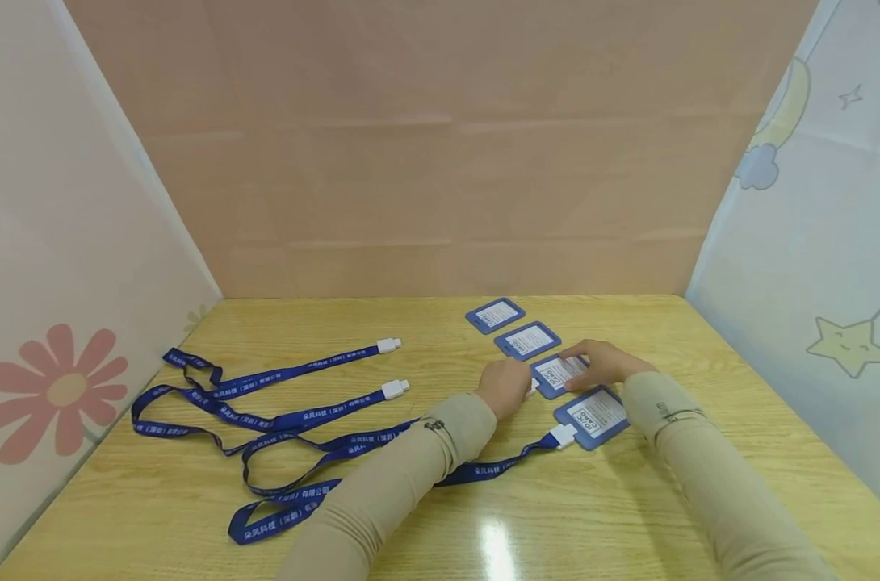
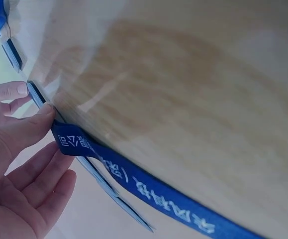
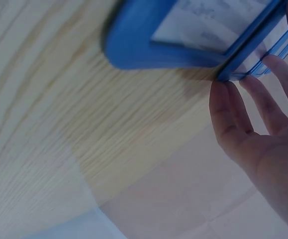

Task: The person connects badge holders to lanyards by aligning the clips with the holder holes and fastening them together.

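My left hand (image 1: pixel 505 387) pinches the white clip end (image 1: pixel 533 386) of a blue lanyard (image 2: pixel 144 184) at the lower left edge of a blue ID card holder (image 1: pixel 556 373). In the left wrist view the thumb of my left hand (image 2: pixel 24 164) presses near the joint, while the strap trails away from it. My right hand (image 1: pixel 605 363) grips that same holder, thumb on its near side and fingers at its far edge. Whether clip and holder are joined is hidden by the fingers. Just nearer lies another card holder (image 1: pixel 601 413) with a lanyard's white clip (image 1: pixel 563 436) at its corner.
Two more blue card holders (image 1: pixel 495 315) lie farther back in a slanting row. On the left, two blue lanyards (image 1: pixel 338 407) stretch out, their white clips (image 1: pixel 394 390) pointing right. Looped straps (image 1: pixel 273 524) lie near the front. A fabric backdrop (image 1: pixel 440 202) rises behind the wooden table (image 1: pixel 665 323).
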Action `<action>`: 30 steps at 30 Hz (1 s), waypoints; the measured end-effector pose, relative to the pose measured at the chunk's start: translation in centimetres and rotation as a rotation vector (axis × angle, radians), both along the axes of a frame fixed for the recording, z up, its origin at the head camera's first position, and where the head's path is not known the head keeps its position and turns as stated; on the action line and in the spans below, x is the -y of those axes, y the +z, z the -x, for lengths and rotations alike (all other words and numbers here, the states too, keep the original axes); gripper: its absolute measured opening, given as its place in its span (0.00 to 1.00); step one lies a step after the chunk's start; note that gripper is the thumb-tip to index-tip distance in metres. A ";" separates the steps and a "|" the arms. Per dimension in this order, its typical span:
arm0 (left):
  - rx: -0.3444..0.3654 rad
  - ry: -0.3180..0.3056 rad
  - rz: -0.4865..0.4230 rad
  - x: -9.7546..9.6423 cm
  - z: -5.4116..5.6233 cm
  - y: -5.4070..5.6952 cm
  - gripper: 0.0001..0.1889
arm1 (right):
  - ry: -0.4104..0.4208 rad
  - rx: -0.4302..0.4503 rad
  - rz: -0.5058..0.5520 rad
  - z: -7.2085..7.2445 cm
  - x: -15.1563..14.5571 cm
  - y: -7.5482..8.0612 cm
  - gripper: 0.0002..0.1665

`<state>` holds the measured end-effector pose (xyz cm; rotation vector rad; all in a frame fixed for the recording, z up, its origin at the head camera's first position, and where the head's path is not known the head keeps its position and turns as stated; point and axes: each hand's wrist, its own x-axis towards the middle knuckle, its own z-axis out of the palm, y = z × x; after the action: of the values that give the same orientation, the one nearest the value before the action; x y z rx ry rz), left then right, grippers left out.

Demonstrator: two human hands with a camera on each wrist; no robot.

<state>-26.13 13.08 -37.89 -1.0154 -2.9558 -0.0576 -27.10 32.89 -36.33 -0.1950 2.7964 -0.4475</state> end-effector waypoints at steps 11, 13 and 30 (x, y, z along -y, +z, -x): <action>0.003 -0.052 -0.041 0.2 0.3 0.0 0.06 | -0.015 -0.001 0.001 0.1 0.1 0.3 0.40; 0.003 -0.058 -0.044 0.2 0.4 -0.1 0.06 | -0.019 0.003 -0.004 0.1 0.1 0.3 0.40; 0.011 -0.061 -0.026 0.0 0.5 -0.1 0.06 | -0.002 -0.009 0.025 -0.1 0.6 0.2 0.37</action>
<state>-26.63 13.04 -37.95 -1.1057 -2.9259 -0.1020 -26.99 32.33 -36.14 -0.1994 2.8011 -0.4831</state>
